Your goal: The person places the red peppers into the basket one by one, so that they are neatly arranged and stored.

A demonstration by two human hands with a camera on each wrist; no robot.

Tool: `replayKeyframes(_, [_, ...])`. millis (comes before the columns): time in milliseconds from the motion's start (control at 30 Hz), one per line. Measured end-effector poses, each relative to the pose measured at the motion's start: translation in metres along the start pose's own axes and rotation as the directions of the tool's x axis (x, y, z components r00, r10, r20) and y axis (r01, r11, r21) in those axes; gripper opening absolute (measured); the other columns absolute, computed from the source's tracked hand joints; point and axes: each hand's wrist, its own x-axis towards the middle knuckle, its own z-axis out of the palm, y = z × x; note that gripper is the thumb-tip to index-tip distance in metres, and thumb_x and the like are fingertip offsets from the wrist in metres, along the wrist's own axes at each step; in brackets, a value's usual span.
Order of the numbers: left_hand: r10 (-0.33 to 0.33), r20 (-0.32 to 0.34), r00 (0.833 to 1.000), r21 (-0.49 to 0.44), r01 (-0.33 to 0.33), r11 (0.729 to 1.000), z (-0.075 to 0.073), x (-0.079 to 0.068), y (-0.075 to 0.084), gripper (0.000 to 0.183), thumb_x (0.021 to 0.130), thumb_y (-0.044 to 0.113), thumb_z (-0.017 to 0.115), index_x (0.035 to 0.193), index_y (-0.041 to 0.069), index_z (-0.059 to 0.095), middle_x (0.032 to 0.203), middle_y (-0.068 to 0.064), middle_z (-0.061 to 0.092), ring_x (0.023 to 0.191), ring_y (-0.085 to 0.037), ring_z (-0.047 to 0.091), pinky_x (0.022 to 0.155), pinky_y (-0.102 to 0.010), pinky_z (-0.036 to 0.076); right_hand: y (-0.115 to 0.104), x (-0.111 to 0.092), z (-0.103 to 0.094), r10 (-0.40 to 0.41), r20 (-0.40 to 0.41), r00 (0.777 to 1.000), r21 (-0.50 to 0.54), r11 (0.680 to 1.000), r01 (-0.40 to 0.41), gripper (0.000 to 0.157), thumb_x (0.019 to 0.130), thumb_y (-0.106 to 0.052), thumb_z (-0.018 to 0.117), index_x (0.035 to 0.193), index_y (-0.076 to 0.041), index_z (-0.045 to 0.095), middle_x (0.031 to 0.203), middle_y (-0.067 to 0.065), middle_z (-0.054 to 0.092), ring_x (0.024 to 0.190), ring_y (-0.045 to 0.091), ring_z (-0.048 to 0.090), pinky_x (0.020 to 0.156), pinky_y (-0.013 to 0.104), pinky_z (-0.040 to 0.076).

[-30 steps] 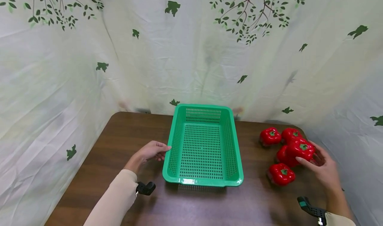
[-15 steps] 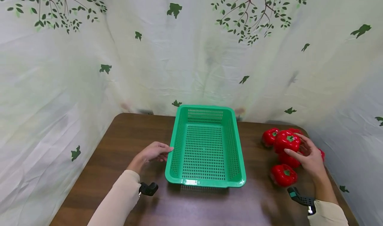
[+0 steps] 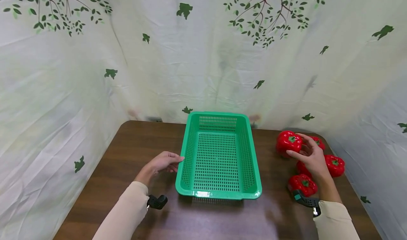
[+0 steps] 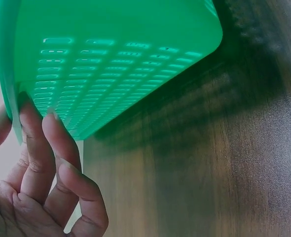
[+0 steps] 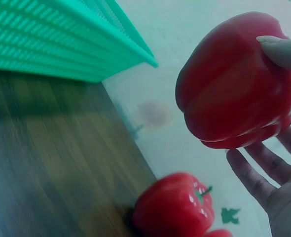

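My right hand [image 3: 310,157] holds a red bell pepper [image 3: 288,143] up over the table's back right, thumb on one side and fingers on the other. In the right wrist view this bell pepper [image 5: 234,84] hangs in the air, its lower side clear of everything. My left hand [image 3: 163,162] pinches the left rim of a green perforated plastic basket [image 3: 222,194]. In the left wrist view the fingers [image 4: 35,163] lie under the rim, against the outside of the basket wall [image 4: 116,29]. No pepper lies in the basket.
More red bell peppers lie around my right hand: one at the right [image 3: 335,165], one in front [image 3: 302,185], others partly hidden by the hand. The brown wooden table [image 3: 149,137] ends at a leaf-printed cloth [image 3: 203,56] behind.
My right hand has carried the bell pepper leftward and toward the back, uncovering another pepper at the right. The left hand stays at the basket rim.
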Motion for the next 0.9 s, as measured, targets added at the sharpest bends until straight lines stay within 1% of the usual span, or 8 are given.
replayKeyframes(133, [-0.010, -0.008, 1.000, -0.004, 0.010, 1.000, -0.001, -0.002, -0.001, 0.034, 0.096, 0.029, 0.060, 0.104, -0.004, 0.068, 0.076, -0.002, 0.068, 0.068, -0.017, 0.064, 0.065, -0.029, 0.047, -0.005, 0.005, 0.012, -0.032, 0.033, 0.999, 0.023, 0.999, 0.031, 0.065, 0.090, -0.021, 0.070, 0.145, -0.015, 0.037, 0.136, 0.003, 0.043, 0.111, 0.006, 0.045, 0.080, 0.013, 0.046])
replayKeyframes(233, [-0.015, -0.011, 1.000, -0.006, 0.015, 1.000, -0.001, -0.001, -0.002, 0.034, 0.096, 0.029, 0.060, 0.104, -0.003, 0.068, 0.077, -0.002, 0.069, 0.069, -0.017, 0.064, 0.064, -0.029, 0.047, -0.008, 0.008, 0.019, -0.033, 0.059, 0.998, 0.040, 0.999, 0.031, 0.067, 0.089, -0.020, 0.070, 0.146, -0.013, 0.035, 0.138, 0.007, 0.042, 0.112, 0.008, 0.044, 0.079, 0.015, 0.048])
replayKeyframes(300, [-0.020, -0.012, 1.000, -0.012, 0.020, 1.000, -0.001, 0.000, -0.003, 0.034, 0.096, 0.029, 0.061, 0.104, -0.002, 0.069, 0.077, -0.002, 0.070, 0.068, -0.017, 0.065, 0.065, -0.028, 0.046, -0.011, 0.011, 0.023, -0.028, 0.076, 0.997, 0.036, 0.999, 0.025, 0.069, 0.089, -0.020, 0.070, 0.147, -0.012, 0.034, 0.141, 0.012, 0.041, 0.115, 0.013, 0.044, 0.078, 0.017, 0.049])
replayKeyframes(400, [-0.019, -0.011, 1.000, -0.009, 0.019, 1.000, -0.002, 0.000, -0.003, 0.035, 0.096, 0.030, 0.061, 0.105, -0.002, 0.069, 0.078, -0.002, 0.070, 0.067, -0.017, 0.064, 0.065, -0.028, 0.046, -0.016, 0.017, 0.027, -0.025, 0.094, 0.995, 0.026, 0.999, 0.023, 0.072, 0.089, -0.021, 0.070, 0.149, -0.012, 0.031, 0.144, 0.017, 0.037, 0.122, 0.027, 0.041, 0.077, 0.016, 0.049])
replayKeyframes(500, [-0.017, 0.002, 1.000, -0.002, 0.017, 1.000, 0.000, 0.003, -0.001, 0.036, 0.096, 0.030, 0.060, 0.106, -0.003, 0.068, 0.078, -0.003, 0.069, 0.067, -0.017, 0.064, 0.065, -0.029, 0.046, -0.021, 0.022, 0.026, -0.021, 0.098, 0.995, 0.022, 1.000, 0.019, 0.073, 0.090, -0.023, 0.070, 0.149, -0.011, 0.029, 0.145, 0.019, 0.036, 0.126, 0.036, 0.038, 0.076, 0.016, 0.048])
replayKeyframes(600, [-0.012, 0.008, 1.000, 0.014, 0.012, 1.000, 0.000, 0.002, 0.000, 0.036, 0.097, 0.029, 0.059, 0.107, -0.005, 0.067, 0.078, -0.003, 0.069, 0.068, -0.019, 0.065, 0.065, -0.029, 0.046, -0.024, 0.029, 0.030, -0.020, 0.119, 0.993, 0.041, 0.999, 0.015, 0.073, 0.090, -0.024, 0.069, 0.149, -0.010, 0.029, 0.145, 0.019, 0.038, 0.124, 0.034, 0.040, 0.077, 0.017, 0.048])
replayKeyframes(767, [-0.013, 0.010, 1.000, 0.018, 0.013, 1.000, -0.001, 0.000, 0.000, 0.037, 0.097, 0.029, 0.059, 0.106, -0.005, 0.068, 0.078, -0.002, 0.069, 0.068, -0.018, 0.064, 0.065, -0.030, 0.046, -0.026, 0.042, 0.040, -0.033, 0.173, 0.984, 0.100, 0.995, 0.016, 0.071, 0.090, -0.022, 0.069, 0.148, -0.008, 0.031, 0.144, 0.019, 0.040, 0.119, 0.026, 0.046, 0.080, 0.021, 0.050])
replayKeyframes(900, [-0.008, 0.013, 1.000, 0.025, 0.007, 1.000, -0.002, 0.001, 0.000, 0.036, 0.097, 0.029, 0.059, 0.105, -0.005, 0.069, 0.078, -0.002, 0.070, 0.068, -0.018, 0.064, 0.065, -0.030, 0.046, -0.028, 0.051, 0.049, -0.030, 0.195, 0.980, 0.135, 0.991, 0.004, 0.074, 0.089, -0.024, 0.071, 0.149, -0.010, 0.030, 0.148, 0.017, 0.038, 0.124, 0.028, 0.044, 0.084, 0.021, 0.049])
